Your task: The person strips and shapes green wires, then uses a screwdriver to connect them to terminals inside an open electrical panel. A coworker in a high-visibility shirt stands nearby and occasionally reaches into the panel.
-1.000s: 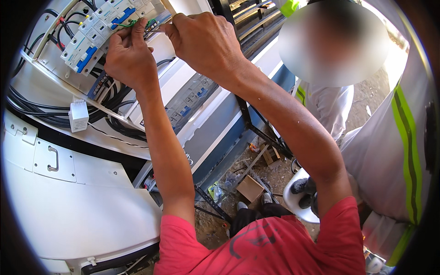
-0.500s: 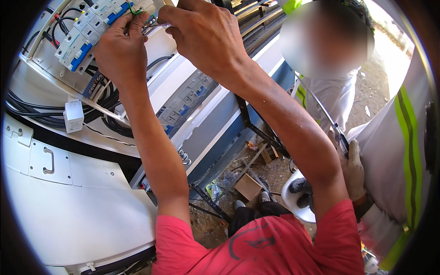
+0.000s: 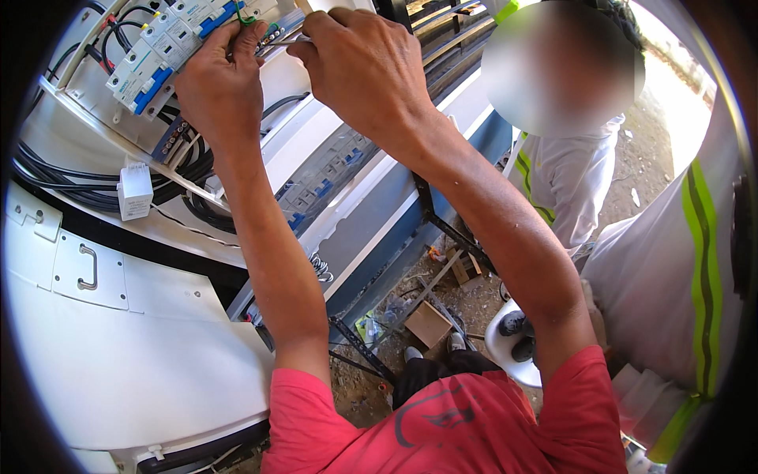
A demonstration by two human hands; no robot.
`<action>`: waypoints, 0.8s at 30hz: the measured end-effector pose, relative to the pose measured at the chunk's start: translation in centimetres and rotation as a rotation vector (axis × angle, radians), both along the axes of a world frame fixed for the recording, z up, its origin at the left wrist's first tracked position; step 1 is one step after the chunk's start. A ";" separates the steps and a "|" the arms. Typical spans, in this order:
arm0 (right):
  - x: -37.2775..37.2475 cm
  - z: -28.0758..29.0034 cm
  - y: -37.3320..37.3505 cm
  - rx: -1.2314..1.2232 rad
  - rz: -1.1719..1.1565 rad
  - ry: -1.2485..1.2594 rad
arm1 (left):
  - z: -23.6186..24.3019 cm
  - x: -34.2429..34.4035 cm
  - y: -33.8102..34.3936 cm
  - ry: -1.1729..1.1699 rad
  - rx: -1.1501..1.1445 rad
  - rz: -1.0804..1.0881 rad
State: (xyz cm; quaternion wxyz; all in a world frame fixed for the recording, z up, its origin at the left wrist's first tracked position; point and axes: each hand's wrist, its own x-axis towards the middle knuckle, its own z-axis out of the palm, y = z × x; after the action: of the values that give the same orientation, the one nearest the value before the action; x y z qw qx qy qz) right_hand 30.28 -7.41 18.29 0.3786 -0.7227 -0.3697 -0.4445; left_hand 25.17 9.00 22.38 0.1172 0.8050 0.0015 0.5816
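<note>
My left hand [image 3: 225, 91] is closed at the top left, thumb and finger pinching a green wire [image 3: 246, 21] beside a small metal terminal strip [image 3: 272, 33]. From the right, my right hand [image 3: 365, 79] grips a screwdriver, its thin metal shaft [image 3: 286, 43] pointing at the strip. My fingers hide the screwdriver's handle. Just left of my left hand, a row of white circuit breakers [image 3: 162, 49] with blue levers is mounted in the open white panel box.
Black cables [image 3: 71, 186] loop below the box, near a white block [image 3: 135, 192]. A clear-covered breaker panel [image 3: 320, 186] lies beyond my forearms. On my right stands a person in white clothing [image 3: 655, 268] with yellow-green stripes; another person is beyond. A cardboard box [image 3: 428, 324] lies near my feet.
The view has shifted slightly, so the panel sits a little farther right. Both hands stay at the terminal strip. The co-worker's gloved hand and long thin tool no longer show beside my right arm.
</note>
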 end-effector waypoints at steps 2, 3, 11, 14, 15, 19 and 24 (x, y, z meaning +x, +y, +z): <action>0.0 -0.4 0.3 0.073 -0.003 -0.108 | 0.0 0.0 0.0 0.001 -0.002 0.000; -0.1 -0.6 0.4 0.073 0.002 -0.104 | 0.1 0.1 0.0 0.003 -0.010 -0.001; -0.4 -0.7 0.4 0.109 0.083 -0.035 | 0.1 0.2 0.2 -0.021 0.047 0.096; -0.5 -0.1 -0.1 0.043 0.101 0.163 | -0.2 0.3 0.3 -0.042 0.005 0.076; -0.5 0.0 -0.2 -0.032 0.108 0.257 | -0.2 0.4 0.3 -0.051 -0.009 0.067; -0.6 0.1 -0.1 -0.002 0.088 0.187 | -0.2 0.4 0.5 -0.049 -0.015 0.027; 0.1 -0.7 0.2 0.128 0.118 -0.080 | -0.2 0.5 0.5 -0.029 -0.054 -0.004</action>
State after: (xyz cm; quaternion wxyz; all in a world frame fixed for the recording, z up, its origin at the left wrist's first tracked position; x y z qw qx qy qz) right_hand 30.36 -7.19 17.61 0.4346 -0.6555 -0.3973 -0.4729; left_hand 25.70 9.53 22.22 0.1400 0.7930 0.0140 0.5927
